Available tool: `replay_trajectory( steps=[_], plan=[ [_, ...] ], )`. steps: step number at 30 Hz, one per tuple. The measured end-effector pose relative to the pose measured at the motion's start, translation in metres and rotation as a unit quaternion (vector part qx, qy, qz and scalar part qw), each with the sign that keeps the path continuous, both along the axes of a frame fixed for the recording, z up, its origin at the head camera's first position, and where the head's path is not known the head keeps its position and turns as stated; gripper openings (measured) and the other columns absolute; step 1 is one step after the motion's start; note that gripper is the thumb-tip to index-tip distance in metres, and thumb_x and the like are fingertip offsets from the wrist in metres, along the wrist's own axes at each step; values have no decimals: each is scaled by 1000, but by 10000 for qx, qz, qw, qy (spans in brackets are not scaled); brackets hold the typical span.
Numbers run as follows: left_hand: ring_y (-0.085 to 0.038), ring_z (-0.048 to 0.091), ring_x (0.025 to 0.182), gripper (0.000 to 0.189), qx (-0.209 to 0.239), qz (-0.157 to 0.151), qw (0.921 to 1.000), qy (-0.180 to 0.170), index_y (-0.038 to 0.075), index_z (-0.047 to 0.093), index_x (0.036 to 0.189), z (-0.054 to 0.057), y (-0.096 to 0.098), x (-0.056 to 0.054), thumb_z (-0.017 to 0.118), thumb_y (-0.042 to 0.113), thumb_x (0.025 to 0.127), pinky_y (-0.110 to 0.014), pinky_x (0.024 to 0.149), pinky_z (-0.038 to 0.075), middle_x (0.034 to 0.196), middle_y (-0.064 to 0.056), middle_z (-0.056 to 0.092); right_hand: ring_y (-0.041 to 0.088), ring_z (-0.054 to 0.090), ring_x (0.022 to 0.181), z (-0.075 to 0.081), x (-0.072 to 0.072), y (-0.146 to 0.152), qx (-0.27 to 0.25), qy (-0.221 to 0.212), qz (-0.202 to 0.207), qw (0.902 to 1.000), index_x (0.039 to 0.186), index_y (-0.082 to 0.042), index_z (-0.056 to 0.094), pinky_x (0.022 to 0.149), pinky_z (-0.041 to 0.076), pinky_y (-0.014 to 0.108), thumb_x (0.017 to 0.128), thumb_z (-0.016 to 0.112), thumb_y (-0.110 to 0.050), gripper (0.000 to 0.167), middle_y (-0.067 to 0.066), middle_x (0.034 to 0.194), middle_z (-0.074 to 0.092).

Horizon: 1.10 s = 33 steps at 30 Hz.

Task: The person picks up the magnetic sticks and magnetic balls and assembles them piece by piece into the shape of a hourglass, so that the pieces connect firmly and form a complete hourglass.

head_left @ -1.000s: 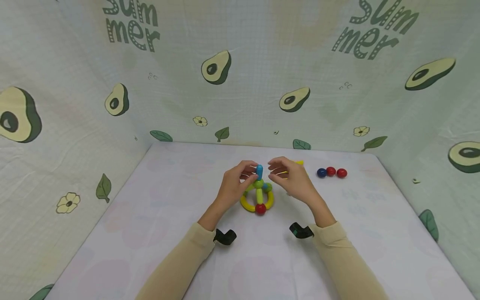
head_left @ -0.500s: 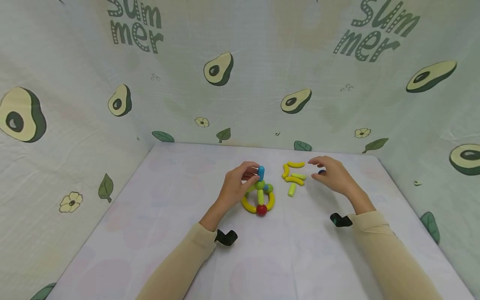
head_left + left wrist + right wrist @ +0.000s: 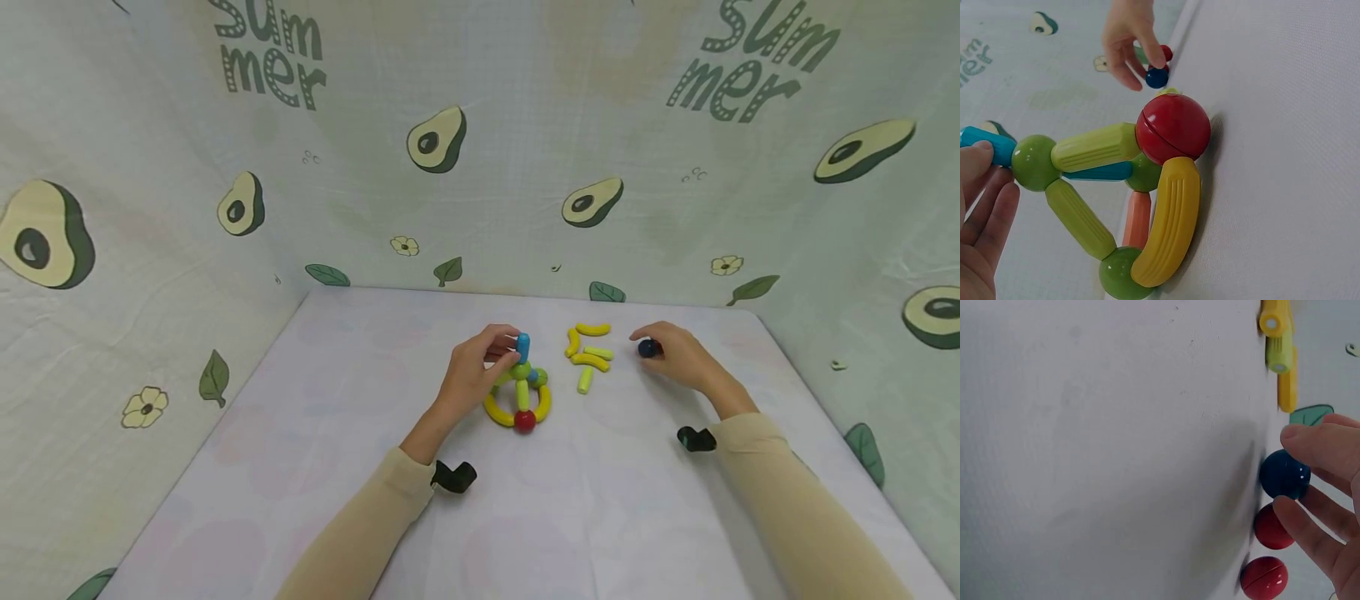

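Blue rod (image 3: pixel 523 348) pinched in my left hand (image 3: pixel 471 365), right hand (image 3: pixel 681 357) around a navy ball (image 3: pixel 1283 476), can't tell if gripping; only wrist cams catch the red balls (image 3: pixel 1264 579).

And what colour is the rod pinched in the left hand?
Bright blue; the rod shows best in the left wrist view.

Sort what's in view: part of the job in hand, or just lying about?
In the job:
frame
its top blue rod, pinched by left hand
blue ball, at right hand

Just lying about, apparently loose spares:
two red balls
three yellow rods
two green rods
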State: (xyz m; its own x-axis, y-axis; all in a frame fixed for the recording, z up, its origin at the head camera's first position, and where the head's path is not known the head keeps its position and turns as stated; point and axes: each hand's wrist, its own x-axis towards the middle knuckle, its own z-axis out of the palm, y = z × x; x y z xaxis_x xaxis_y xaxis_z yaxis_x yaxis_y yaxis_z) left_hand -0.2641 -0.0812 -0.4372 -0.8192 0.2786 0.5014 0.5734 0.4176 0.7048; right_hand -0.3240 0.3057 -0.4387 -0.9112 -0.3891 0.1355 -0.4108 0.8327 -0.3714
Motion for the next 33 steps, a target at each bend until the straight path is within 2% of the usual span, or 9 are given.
replay_trajectory(
  steps=[6,14,22,27,33],
  plan=[
    [-16,73,105,35,17,7,10000,-8,16,63,134,1,1,0,74,15,101,-26,94,60,117,-3,76,35,62,100,-2,-3,-1,141,-69,55,9999,130,1,69,89,54,52,91,78,3,40,23,125,68],
    [-16,73,105,35,3,-1,10000,-75,15,63,134,2,1,0,74,14,101,-25,94,59,117,-3,76,36,69,107,-1,-3,-3,99,-386,53,9992,127,3,71,94,58,55,92,78,4,36,20,122,72],
    [-16,73,106,35,-11,-20,9999,-129,15,63,135,2,1,0,74,14,101,-25,95,59,118,-3,76,32,70,103,-3,-1,-6,312,-524,-149,9980,127,1,73,91,58,55,94,79,-7,34,19,121,73],
    [-17,73,106,35,-16,-38,9999,-97,15,63,135,1,1,1,73,13,101,-26,94,60,117,-4,76,32,70,101,3,6,-15,78,-228,-164,9996,129,1,72,91,59,54,96,79,-10,35,19,121,73],
    [-16,73,106,35,0,-12,9999,-108,17,63,135,2,0,1,74,15,101,-27,95,60,118,-3,76,32,73,99,25,18,-45,-629,351,79,9974,128,1,72,88,62,53,96,79,-8,34,20,122,73]
  ],
)
